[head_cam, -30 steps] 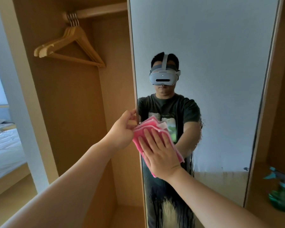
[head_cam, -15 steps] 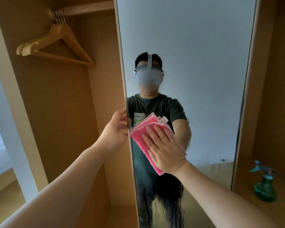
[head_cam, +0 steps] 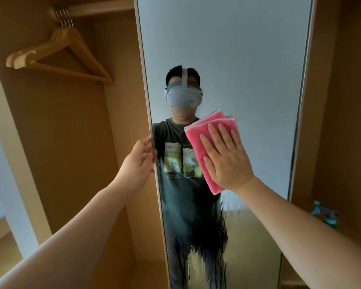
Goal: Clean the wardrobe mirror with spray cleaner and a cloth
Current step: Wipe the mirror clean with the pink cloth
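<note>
Wardrobe mirror point(head_cam: 248, 59) fills the middle; the right hand point(head_cam: 227, 161) presses a pink cloth point(head_cam: 195, 140) flat beneath released fingers point(head_cam: 213, 134), the left hand point(head_cam: 137, 163) grasping the mirror's left edge.

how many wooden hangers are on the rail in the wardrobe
4, judging by the hooks. All hang bunched together on the rail at upper left, the wooden hangers overlapping so closely that more could be hidden.

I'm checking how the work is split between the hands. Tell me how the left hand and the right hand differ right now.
The left hand curls its fingers around the mirror's left edge; the right hand lies flat against the glass. The left hand holds no cloth; the right hand presses the folded pink cloth to the mirror. The left hand sits slightly lower at the frame; the right hand is nearer mid-glass. Both arms are bare and outstretched.
</note>
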A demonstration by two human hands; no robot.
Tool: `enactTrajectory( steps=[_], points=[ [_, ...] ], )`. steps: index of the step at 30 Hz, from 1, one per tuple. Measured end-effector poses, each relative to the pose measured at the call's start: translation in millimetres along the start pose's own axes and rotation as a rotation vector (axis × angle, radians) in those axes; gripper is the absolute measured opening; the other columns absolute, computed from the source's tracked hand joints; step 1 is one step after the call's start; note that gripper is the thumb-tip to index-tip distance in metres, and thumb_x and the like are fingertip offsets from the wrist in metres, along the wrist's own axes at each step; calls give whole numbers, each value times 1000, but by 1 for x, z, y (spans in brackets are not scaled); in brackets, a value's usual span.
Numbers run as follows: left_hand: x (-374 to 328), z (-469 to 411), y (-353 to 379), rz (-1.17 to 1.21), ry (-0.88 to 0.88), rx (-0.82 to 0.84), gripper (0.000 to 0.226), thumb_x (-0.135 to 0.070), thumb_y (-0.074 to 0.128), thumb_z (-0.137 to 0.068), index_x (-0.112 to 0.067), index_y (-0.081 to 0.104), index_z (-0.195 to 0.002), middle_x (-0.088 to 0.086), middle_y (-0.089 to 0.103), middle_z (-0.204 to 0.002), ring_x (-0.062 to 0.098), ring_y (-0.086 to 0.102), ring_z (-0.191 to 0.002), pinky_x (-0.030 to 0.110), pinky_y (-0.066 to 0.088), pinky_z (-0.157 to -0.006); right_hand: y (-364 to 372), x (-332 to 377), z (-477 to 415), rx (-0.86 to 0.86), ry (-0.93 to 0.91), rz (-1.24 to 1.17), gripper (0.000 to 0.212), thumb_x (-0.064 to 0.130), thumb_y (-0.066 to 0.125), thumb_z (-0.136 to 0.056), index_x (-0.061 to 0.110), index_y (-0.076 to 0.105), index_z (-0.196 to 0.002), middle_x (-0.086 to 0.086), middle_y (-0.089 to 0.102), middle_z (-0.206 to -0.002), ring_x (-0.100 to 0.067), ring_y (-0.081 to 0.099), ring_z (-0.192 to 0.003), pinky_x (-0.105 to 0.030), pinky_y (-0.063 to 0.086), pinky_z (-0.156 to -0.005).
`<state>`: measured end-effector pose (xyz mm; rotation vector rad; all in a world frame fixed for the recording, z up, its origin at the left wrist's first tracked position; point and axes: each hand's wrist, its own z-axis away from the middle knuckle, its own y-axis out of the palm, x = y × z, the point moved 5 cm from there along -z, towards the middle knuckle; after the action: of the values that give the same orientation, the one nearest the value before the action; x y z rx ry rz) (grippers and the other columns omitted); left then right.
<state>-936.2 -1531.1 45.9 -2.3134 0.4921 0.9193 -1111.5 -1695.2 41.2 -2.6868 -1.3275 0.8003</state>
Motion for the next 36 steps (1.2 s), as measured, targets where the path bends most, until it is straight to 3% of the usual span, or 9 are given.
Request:
enactTrajectory(
  steps=[5,13,19,23,28,34,36],
  points=[
    [-2,0,-1,-33,9,-6,43,-11,41,-100,-42,36,-130,-25,59,-102,-10,62,-89,13,53,-60,-6,-13,-7,-24,72,6,55,37,26,-101,10,23,-150,-16,16,-156,-37,13,-146,-53,10,-119],
    [2,0,-1,-93,31,-18,44,-12,42,-100,-36,37,-136,-42,57,-95,-9,62,-90,15,54,-60,-4,-10,8,-27,154,-19,56,38,26,-102,10,23,-150,-17,17,-156,-37,12,-146,-54,11,-119],
    [4,0,1,-120,27,-77,44,-17,42,-99,-38,35,-138,-28,58,-103,-2,65,-86,14,51,-61,9,4,53,21,223,-47,60,38,28,-101,8,20,-152,-20,18,-157,-40,11,-147,-56,12,-119],
    [6,0,3,-139,35,-94,43,-18,41,-100,-42,32,-135,-25,57,-103,-12,60,-86,7,48,-56,20,21,99,76,226,-68,63,40,27,-101,10,13,-155,-18,12,-160,-40,10,-147,-56,11,-119],
    [9,-2,3,-159,35,-113,43,-20,42,-99,-46,31,-132,-26,59,-100,-8,63,-82,12,49,-58,24,27,125,124,244,-69,63,41,26,-101,12,11,-155,-15,5,-162,-40,10,-147,-54,9,-120],
    [8,-1,4,-190,42,-114,43,-17,41,-99,-44,30,-132,-42,56,-93,-13,60,-82,8,46,-54,14,27,102,132,368,-116,63,47,26,-100,8,21,-150,-22,21,-154,-46,15,-144,-60,13,-117],
    [6,0,4,-192,43,-114,43,-18,41,-99,-44,30,-131,-47,53,-93,-14,60,-82,9,45,-58,10,22,84,105,426,-118,65,47,28,-99,8,17,-150,-25,20,-153,-51,17,-141,-62,13,-116]
  ],
)
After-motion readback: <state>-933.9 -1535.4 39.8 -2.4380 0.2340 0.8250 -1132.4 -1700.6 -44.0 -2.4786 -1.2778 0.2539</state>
